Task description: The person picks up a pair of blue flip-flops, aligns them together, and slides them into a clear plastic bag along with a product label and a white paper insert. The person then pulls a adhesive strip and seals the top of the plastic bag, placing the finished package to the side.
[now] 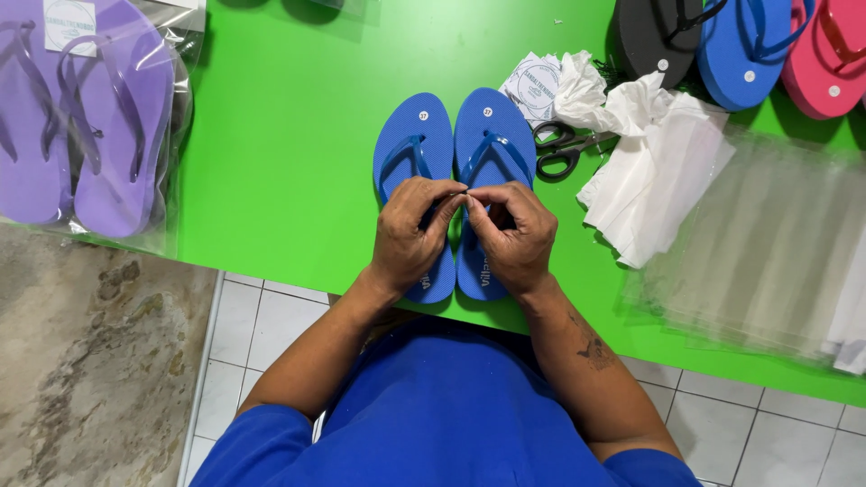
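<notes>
the left hand (410, 236) and the right hand (512, 236) are meeting above a pair of blue flip-flops (453, 171) that is lying flat, side by side, on the green table (289, 135). the fingertips of both hands are pinching together at one spot, just over the gap between the two soles. something very small seems to be caught in this pinch, but it is too small to tell what it is, so i cannot tell what the fingers are grasping. both hands are curled, not spread.

directly under the pinch the heels of the flip-flops are being covered by the hands; beyond the pinch, away from the person, the straps and the toe parts are showing. to the right of the pinch, near it, black scissors (559, 149) are lying on the table, touching crumpled white paper (622, 108) and a stack of white sheets (658, 180). further right, clear plastic bags (767, 252) are lying flat. far to the left of the pinch, purple flip-flops (81, 117) are sitting inside a clear bag. beyond the scissors, a black sole (654, 36), another blue sole (744, 45) and a pink sole (830, 54) are resting at the table edge.
</notes>
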